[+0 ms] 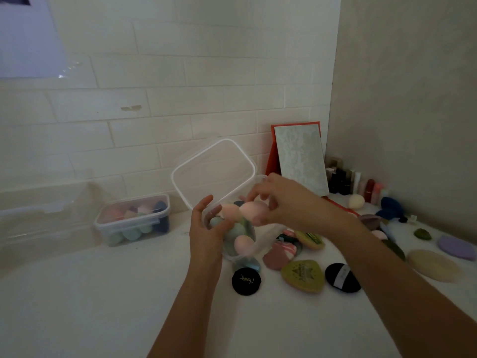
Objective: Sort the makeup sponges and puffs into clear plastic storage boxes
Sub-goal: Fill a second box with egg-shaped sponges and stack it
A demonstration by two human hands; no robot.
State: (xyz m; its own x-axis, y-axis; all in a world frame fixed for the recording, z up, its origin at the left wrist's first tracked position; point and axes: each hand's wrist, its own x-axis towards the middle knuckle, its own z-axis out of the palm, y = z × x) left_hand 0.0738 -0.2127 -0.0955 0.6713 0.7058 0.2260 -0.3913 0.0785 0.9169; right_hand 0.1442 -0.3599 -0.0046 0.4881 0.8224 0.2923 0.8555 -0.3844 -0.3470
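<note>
white worktop (103, 293), centre frame: left hand (204, 228) grips the clear box (233, 258), right hand (286, 200) pinches a pink sponge (254, 210); next, probably release it inside.

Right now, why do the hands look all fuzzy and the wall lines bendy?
Head view: the right hand and the pink sponge it pinches are smeared by motion blur; the left hand gripping the clear box is softer too; the room is dim; the wide lens bows the tile lines; glare streaks the poster.
</note>
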